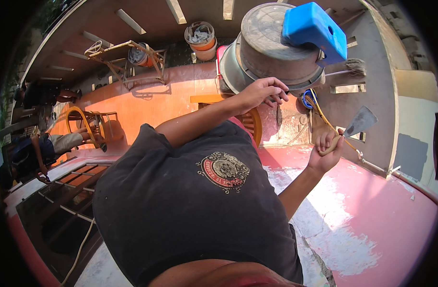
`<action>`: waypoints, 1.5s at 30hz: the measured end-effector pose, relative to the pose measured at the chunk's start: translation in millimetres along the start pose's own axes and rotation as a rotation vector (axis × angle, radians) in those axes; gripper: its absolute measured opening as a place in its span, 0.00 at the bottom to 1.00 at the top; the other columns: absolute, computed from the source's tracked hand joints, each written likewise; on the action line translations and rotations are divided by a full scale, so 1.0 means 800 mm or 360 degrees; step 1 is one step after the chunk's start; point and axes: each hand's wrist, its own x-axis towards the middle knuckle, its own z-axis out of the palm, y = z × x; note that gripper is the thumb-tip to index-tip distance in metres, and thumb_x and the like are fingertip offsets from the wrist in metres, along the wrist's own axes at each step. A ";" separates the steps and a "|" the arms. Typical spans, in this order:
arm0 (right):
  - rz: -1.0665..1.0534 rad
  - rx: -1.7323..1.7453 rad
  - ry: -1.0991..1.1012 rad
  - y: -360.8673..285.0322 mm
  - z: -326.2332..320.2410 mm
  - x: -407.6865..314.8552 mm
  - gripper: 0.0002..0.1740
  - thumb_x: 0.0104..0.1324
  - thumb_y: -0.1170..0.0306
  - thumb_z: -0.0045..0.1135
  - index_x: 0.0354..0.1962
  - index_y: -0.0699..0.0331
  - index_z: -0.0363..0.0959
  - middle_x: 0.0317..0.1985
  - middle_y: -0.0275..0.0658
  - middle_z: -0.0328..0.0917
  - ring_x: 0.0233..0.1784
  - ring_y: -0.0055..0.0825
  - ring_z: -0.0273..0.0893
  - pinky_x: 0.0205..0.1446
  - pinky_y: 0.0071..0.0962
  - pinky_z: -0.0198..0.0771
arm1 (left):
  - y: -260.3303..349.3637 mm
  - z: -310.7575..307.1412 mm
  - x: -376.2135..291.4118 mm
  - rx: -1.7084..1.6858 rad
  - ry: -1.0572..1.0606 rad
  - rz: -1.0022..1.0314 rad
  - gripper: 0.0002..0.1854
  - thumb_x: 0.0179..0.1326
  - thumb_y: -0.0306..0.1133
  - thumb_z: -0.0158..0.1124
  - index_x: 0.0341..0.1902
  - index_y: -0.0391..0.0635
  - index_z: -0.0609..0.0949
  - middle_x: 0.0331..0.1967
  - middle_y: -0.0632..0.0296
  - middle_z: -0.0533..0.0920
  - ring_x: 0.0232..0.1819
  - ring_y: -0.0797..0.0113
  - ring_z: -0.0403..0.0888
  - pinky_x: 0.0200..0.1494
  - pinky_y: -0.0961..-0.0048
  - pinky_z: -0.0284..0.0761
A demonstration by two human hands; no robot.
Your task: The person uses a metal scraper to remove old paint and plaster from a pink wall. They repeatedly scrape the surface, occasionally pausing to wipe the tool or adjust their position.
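My right hand (326, 147) grips the pale handle of a putty knife (359, 121). Its wide metal blade points up and away from me, and I cannot tell whether it touches anything. My left hand (267, 92) reaches forward with loosely bent, parted fingers and holds nothing. It is close to the rim of a large dusty round vessel (276, 61), with a second grey basin (230, 68) beneath it. Contact with the rim is unclear. On top sits a blue plastic piece (317, 34) with a round hole. To my right stands a pink wall (391, 215) with a rough white patch (334, 219).
An orange wooden chair (255, 125) is just before me. Near the wall are a blue bucket (307, 99), a yellow hose (323, 116) and a broom (356, 67). Left are a frame stand (115, 50), stacked buckets (201, 43), two people and a window with bars (64, 208).
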 end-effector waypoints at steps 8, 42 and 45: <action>-0.0063 0.0019 0.0107 -0.017 -0.012 -0.027 0.17 0.80 0.61 0.44 0.57 0.64 0.64 0.23 0.30 0.55 0.21 0.15 0.52 0.23 0.17 0.52 | -0.009 0.015 -0.012 -0.0017 -0.0020 -0.0003 0.16 0.74 0.34 0.52 0.59 0.39 0.76 0.49 0.55 0.84 0.48 0.71 0.81 0.49 0.72 0.79; -0.1195 -0.0105 0.1492 -0.002 0.027 -0.219 0.31 0.76 0.70 0.45 0.74 0.55 0.50 0.28 0.31 0.64 0.20 0.15 0.57 0.20 0.16 0.53 | -0.019 0.187 0.144 0.0598 -0.1855 -0.0395 0.13 0.75 0.32 0.53 0.58 0.45 0.76 0.51 0.60 0.83 0.50 0.73 0.80 0.53 0.73 0.75; -0.1268 -0.0077 0.1659 0.004 0.047 -0.243 0.33 0.76 0.71 0.46 0.76 0.57 0.49 0.28 0.32 0.66 0.19 0.15 0.58 0.19 0.17 0.54 | -0.042 0.229 0.125 0.0418 -0.2126 -0.0394 0.14 0.75 0.33 0.54 0.60 0.45 0.75 0.54 0.62 0.82 0.50 0.73 0.79 0.52 0.72 0.74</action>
